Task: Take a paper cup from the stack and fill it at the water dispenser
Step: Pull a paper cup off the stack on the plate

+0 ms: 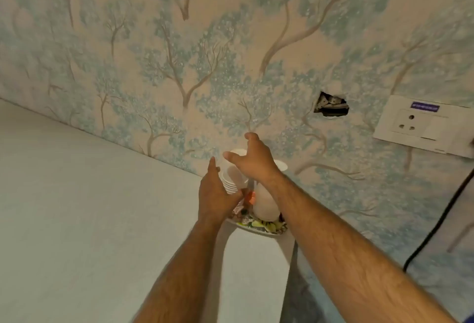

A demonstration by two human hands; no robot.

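Note:
A stack of white paper cups [232,177] stands on a patterned plate [259,227] at the far corner of a pale surface, against the wallpapered wall. My left hand [215,195] wraps around the lower rims of the stack. Over the top cup, my right hand [252,159] hovers with fingers spread, touching its rim. A second white cup [265,204] stands on the plate just right of the stack, partly behind my right wrist. No water dispenser is in view.
Small wrapped sachets [247,200] lie on the plate between the cups. A white wall socket [423,125] and a ragged hole [331,107] are on the wall to the right. A black cable [441,222] hangs down at the right edge.

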